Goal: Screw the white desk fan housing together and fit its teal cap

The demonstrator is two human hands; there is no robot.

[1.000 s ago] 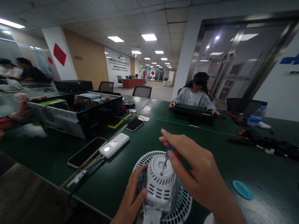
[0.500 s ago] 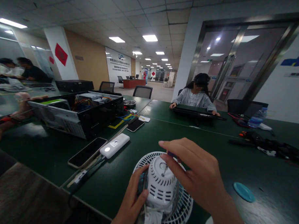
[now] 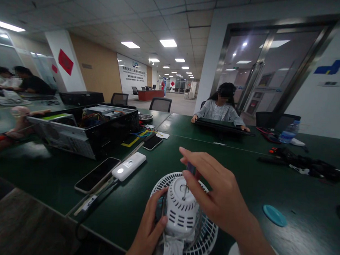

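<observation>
A white electric fan (image 3: 182, 213) lies with its grille (image 3: 209, 236) down on the green table and its motor housing facing up. My left hand (image 3: 152, 220) grips the housing's left side, thumb and fingers around it. In my right hand (image 3: 215, 181), thumb and fingers pinch a screwdriver (image 3: 190, 167) with a dark purple handle. Its thin shaft points down into a recess on top of the housing. Whether the tip sits in a screw is too small to tell.
Left of the fan are a white power bank (image 3: 129, 166) with a cable and a phone (image 3: 98, 174). An open computer case (image 3: 103, 129) stands beyond. A teal disc (image 3: 274, 215) lies at right. Across the table a person (image 3: 221, 105) holds a black panel (image 3: 222, 127).
My right hand has lifted its fingertips slightly, and more of the screwdriver's handle and shaft now shows. My left hand keeps its hold on the fan. The whole view has shifted a little.
</observation>
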